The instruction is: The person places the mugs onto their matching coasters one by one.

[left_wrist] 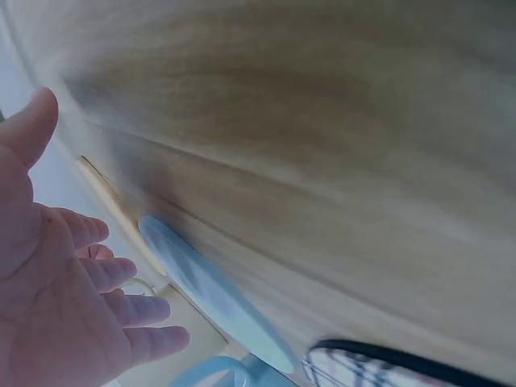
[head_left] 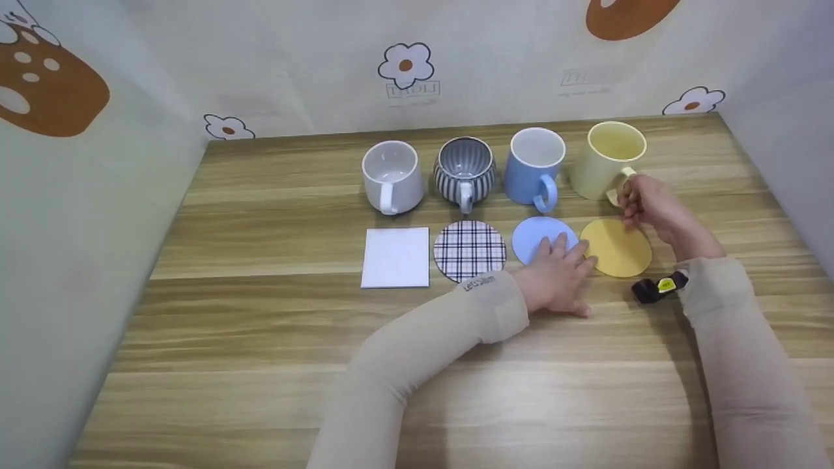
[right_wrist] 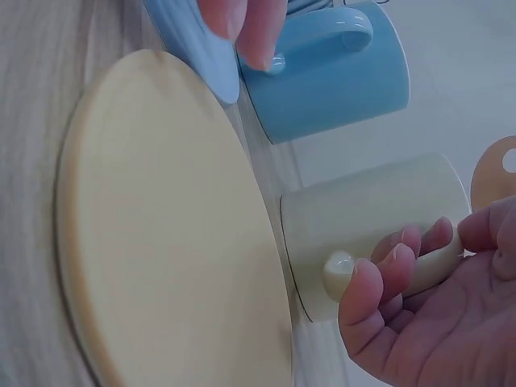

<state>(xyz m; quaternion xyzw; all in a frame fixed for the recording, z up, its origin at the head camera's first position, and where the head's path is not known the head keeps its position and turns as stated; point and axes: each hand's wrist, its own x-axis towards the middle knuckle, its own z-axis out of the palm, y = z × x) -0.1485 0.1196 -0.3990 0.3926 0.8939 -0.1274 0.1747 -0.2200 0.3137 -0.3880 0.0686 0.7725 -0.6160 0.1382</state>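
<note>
At the right end of a row of mugs, my right hand (head_left: 658, 207) curls its fingers around the handle (right_wrist: 431, 270) of a pale yellow mug (head_left: 594, 170). That mug stands upright on the table. Just in front of it lies a round yellow coaster (head_left: 619, 253). My left hand (head_left: 559, 277) reaches over the near part of a round blue coaster (head_left: 533, 238), fingers spread and straight, their tips close to the yellow coaster's left edge. In the left wrist view its palm (left_wrist: 56, 322) shows with nothing in it. Behind the blue coaster stands a blue mug (head_left: 526, 179).
Further left stand a grey-striped mug (head_left: 456, 185) and a white mug (head_left: 394, 182). In front of them lie a round plaid coaster (head_left: 469, 251) and a square white coaster (head_left: 395, 257). Patterned walls (head_left: 313, 71) enclose the wooden table (head_left: 260, 326) at the back and sides.
</note>
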